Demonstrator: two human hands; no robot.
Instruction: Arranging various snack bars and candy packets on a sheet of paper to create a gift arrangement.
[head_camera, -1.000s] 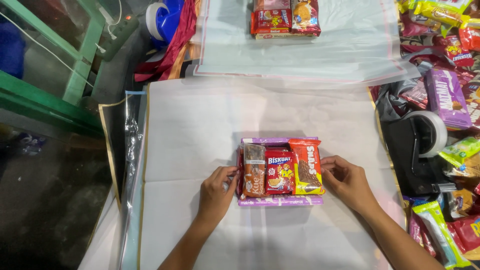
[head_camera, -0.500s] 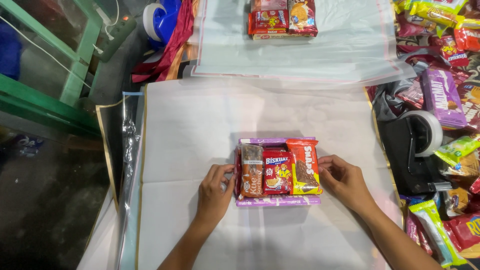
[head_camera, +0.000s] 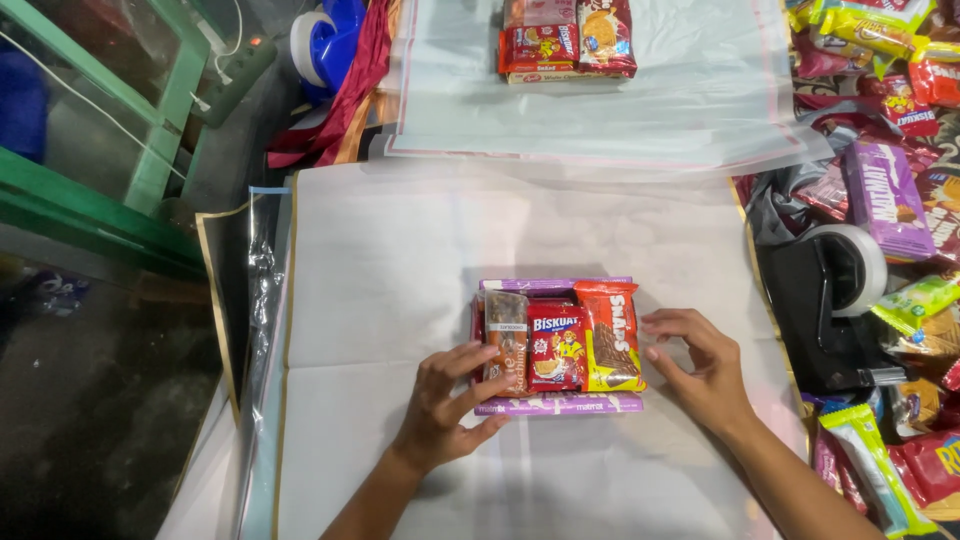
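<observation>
The snack bundle (head_camera: 558, 345) sat gathered at the white sheet's (head_camera: 380, 290) centre, not yet wrapped. The left hand (head_camera: 445, 410), fingers spread, pressed its seven-o'clock corner; the right hand (head_camera: 700, 365), fingers loosely curled, touched its three-o'clock edge.

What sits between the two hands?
Head view: a bundle of snack packets on white paper, left hand touching its left edge, right hand beside its right.

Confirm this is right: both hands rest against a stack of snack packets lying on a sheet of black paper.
Not quite. The head view shows the left hand and right hand against the stack of snack packets, but the sheet under it is white, not black.
</observation>
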